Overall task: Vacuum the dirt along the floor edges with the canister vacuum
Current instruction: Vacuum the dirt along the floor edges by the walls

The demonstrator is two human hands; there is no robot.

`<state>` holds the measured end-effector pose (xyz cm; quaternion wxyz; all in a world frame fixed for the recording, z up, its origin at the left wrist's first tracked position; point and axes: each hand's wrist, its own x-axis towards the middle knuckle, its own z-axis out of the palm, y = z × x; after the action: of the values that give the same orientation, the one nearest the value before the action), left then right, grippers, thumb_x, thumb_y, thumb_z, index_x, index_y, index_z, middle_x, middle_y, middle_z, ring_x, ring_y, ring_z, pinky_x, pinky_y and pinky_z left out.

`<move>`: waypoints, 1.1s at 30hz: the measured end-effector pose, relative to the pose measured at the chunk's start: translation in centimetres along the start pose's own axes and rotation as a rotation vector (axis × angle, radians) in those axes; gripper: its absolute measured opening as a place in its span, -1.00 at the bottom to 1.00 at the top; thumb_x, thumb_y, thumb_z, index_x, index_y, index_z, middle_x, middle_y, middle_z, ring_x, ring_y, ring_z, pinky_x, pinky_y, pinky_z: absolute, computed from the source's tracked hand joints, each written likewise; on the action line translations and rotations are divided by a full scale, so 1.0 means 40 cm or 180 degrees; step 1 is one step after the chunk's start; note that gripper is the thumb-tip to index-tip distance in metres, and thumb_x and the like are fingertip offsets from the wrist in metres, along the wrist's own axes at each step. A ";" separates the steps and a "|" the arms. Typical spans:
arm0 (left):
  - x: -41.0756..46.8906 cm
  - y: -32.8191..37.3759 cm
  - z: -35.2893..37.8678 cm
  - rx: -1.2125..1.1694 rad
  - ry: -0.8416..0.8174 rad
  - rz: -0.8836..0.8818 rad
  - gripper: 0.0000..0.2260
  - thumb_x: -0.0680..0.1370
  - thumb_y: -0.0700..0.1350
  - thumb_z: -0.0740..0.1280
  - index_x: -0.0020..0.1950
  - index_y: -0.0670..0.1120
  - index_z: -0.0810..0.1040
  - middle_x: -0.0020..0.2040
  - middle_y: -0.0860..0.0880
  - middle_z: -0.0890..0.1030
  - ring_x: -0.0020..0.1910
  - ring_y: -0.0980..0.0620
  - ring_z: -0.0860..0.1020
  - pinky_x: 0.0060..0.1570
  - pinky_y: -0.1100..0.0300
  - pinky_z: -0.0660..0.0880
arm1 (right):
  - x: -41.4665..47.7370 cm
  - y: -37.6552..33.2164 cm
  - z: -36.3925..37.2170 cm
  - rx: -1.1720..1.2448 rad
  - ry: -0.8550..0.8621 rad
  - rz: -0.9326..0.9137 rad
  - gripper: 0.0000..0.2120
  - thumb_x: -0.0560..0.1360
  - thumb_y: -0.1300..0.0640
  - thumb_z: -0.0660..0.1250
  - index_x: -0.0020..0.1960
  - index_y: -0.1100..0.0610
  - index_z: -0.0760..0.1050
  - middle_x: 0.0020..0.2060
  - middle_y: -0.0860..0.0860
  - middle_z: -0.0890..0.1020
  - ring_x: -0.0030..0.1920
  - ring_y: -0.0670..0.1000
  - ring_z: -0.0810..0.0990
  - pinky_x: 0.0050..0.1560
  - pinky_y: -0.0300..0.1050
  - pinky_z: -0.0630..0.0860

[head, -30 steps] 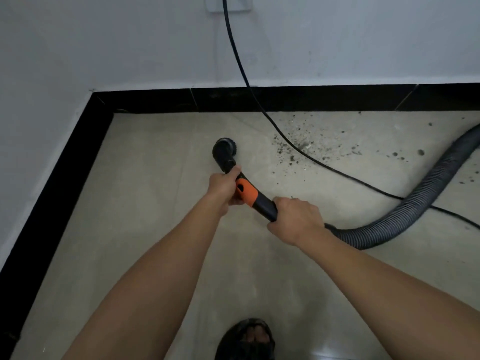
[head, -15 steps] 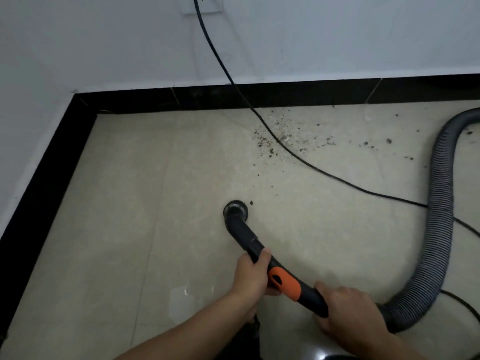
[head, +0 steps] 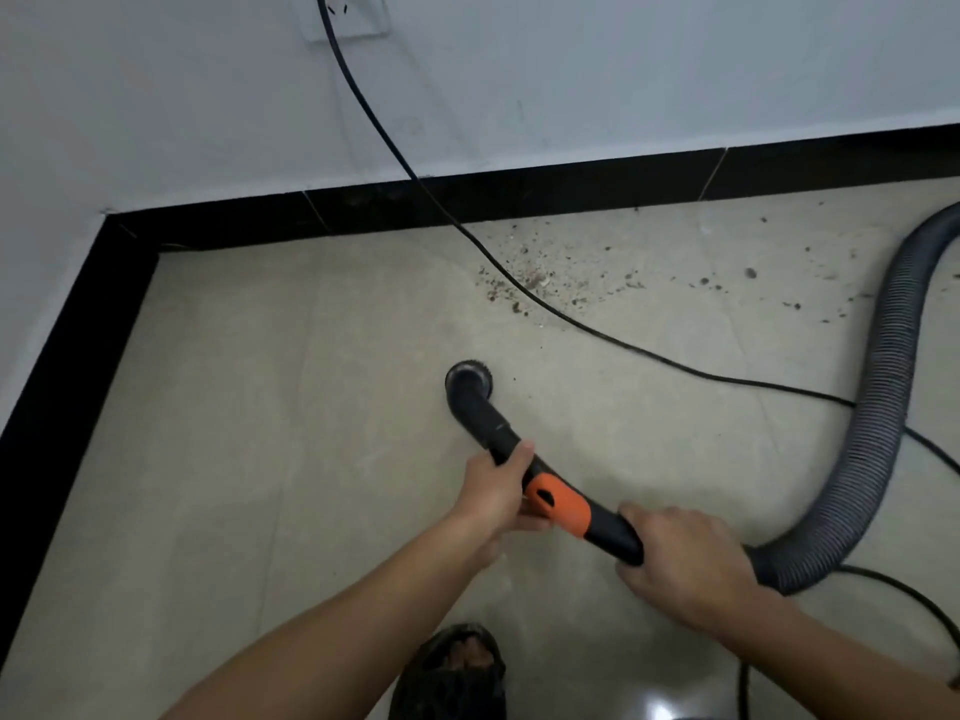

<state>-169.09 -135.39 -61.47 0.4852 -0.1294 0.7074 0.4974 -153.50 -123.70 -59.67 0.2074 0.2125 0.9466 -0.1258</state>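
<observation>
From the head camera, most of the job looks undone to me. The dirt (head: 524,280) lies scattered on the floor tile (head: 260,407) just in front of the black skirting (head: 519,197), with looser specks trailing off to the right, and the power cord (head: 571,317) from the wall socket (head: 345,15) runs straight across the thickest patch. The tile toward the left corner looks clean, as far as I can tell. My round brush nozzle (head: 469,379) sits on the floor well short of that patch, nearer to me than the cord.

My left hand (head: 493,491) is wrapped round the black wand just ahead of the orange collar (head: 558,504), thumb on top. My right hand (head: 680,558) grips the rear of the handle where the ribbed hose (head: 893,366) joins and curves away to the right. Both forearms reach forward and down. The canister itself is out of sight.
</observation>
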 end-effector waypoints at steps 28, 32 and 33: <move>0.242 0.338 -0.029 -0.0002 -0.0118 0.0316 -0.68 0.59 0.00 0.31 0.14 -0.26 0.47 -0.20 -0.18 0.61 -0.35 -0.09 0.61 -0.51 0.09 0.57 | 0.323 -0.039 -0.168 0.0130 0.0216 0.0272 -0.83 0.45 -0.06 0.28 0.01 -0.07 0.38 -0.26 -0.06 0.46 -0.13 0.07 0.60 -0.22 -0.12 0.36; 0.315 0.405 -0.027 -0.0065 -0.0072 0.0563 -0.68 0.59 0.01 0.32 0.12 -0.25 0.49 -0.17 -0.19 0.61 -0.28 -0.12 0.62 -0.47 0.03 0.60 | 0.417 -0.037 -0.188 0.0209 0.0303 0.0343 -0.82 0.45 -0.06 0.30 0.00 -0.06 0.38 -0.25 -0.05 0.47 -0.13 0.09 0.60 -0.21 -0.12 0.35; 0.335 0.441 -0.029 -0.0120 -0.0050 0.0625 -0.68 0.58 0.02 0.33 0.12 -0.24 0.49 -0.14 -0.19 0.61 -0.24 -0.14 0.62 -0.43 -0.02 0.62 | 0.455 -0.038 -0.201 0.0195 0.0333 0.0351 -0.81 0.44 -0.05 0.31 0.01 -0.05 0.39 -0.25 -0.04 0.47 -0.15 0.09 0.57 -0.21 -0.13 0.35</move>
<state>-188.12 -124.00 -62.15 0.4371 -0.0647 0.7034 0.5569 -171.90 -116.03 -60.47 0.1576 0.2768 0.9387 -0.1318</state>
